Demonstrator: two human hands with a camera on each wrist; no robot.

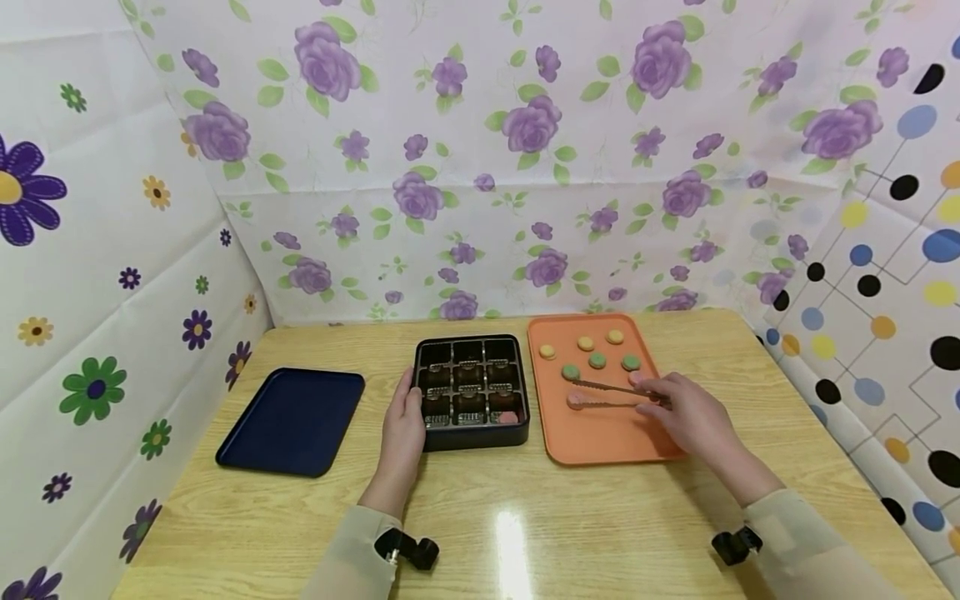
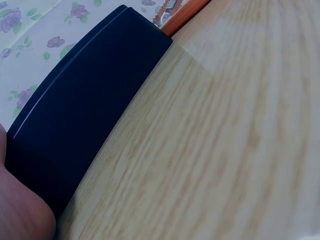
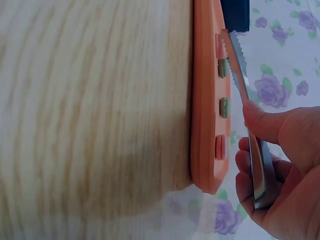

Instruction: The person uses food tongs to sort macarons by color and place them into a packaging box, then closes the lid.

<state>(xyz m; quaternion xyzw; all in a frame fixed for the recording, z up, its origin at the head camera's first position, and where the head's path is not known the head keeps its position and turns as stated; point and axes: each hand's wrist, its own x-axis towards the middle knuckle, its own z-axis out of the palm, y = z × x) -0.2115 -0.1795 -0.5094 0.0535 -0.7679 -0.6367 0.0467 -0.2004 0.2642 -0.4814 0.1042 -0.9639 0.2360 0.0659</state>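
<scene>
My left hand (image 1: 403,429) holds the left side of a black box (image 1: 476,437), its thumb near the rim. Clear-lined compartments divide the box, and a pink macaron (image 1: 508,417) sits in the near right one. In my right hand (image 1: 693,417) is a pair of metal tongs (image 3: 262,170), gripped between thumb and fingers. The tongs' arms are spread above an orange tray (image 1: 607,446), with a pink macaron (image 1: 575,401) by the lower tip. A second pink macaron (image 1: 637,377) is partly hidden near the right fingers. Green macarons (image 1: 597,360) and yellow macarons (image 1: 586,343) lie farther back on the tray.
A dark blue tray-like lid (image 1: 292,421) lies on the wooden table (image 1: 450,517), left of the box. Behind the table hangs a flowered cloth (image 1: 480,242), with patterned cloths on both sides. The orange tray stands close to the box's right side.
</scene>
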